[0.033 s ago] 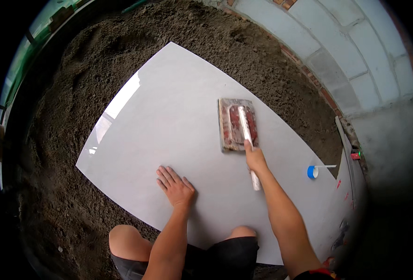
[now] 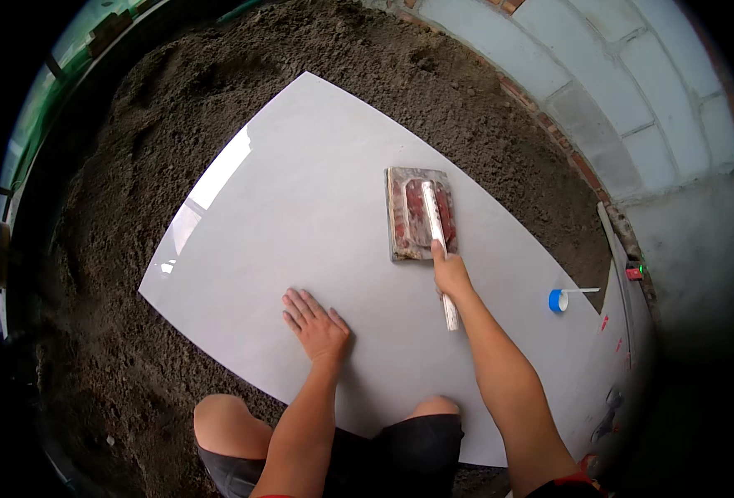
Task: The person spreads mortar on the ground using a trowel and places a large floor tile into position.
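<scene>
On coarse brown sand (image 2: pixel 176 124), your glossy pale-grey slab (image 2: pixel 367 274) is down, sand uncovered far and left. Your left hand (image 2: pixel 317 329) spreads flat on it; your right hand (image 2: pixel 451 274) wraps the white-handled reddish rectangular block (image 2: pixel 413 217), right of centre.

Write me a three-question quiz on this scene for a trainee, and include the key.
1. Which hand is closed around the white handle of the rectangular tool?
2. Fill in the blank: the blue ring-shaped item lies to the ____ of the tool in the picture.
3. Multiple choice: what does the left hand rest on? (a) the dark soil (b) the pale slab (c) the block wall

Key:
1. The right hand.
2. Right.
3. b
</scene>
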The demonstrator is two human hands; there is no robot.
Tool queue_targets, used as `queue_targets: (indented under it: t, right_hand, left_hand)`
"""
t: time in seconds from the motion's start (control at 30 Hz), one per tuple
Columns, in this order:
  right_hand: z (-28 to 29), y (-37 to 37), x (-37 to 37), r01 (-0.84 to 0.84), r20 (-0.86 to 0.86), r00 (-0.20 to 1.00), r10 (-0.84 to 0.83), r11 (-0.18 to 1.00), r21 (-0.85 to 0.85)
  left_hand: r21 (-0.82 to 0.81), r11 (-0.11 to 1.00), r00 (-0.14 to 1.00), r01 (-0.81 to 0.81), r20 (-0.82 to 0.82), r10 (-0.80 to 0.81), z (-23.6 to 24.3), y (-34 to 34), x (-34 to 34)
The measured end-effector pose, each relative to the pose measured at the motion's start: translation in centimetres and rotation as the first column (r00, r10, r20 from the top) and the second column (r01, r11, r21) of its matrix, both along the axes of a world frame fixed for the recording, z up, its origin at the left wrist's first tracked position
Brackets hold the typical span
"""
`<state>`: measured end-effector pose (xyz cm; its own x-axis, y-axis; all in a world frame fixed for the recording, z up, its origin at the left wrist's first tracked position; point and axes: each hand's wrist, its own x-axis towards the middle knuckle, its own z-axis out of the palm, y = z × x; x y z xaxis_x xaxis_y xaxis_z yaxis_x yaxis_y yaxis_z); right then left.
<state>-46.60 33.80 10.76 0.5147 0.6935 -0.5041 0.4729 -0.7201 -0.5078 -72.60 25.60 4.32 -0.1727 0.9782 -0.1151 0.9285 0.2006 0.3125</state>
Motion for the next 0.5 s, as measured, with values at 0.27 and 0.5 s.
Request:
queue_targets:
  t: [0.27,0.5]
  right_hand:
    - [0.2,-7.9,-6.3,0.077,-0.185,0.979,-0.083,0.996,-0.037]
    - [10.1,-4.6,-7.3,0.031,-0.181,0.983,-0.040,0.998,-0.056]
  left_hand:
    - [-0.022,1.000,0.994,-0.007,-0.113,0.004,1.4,0.8,-12.1]
    - [0.014,0.956,0.948,-0.292,-0.133,0.291,0.9,0.1,-17.0]
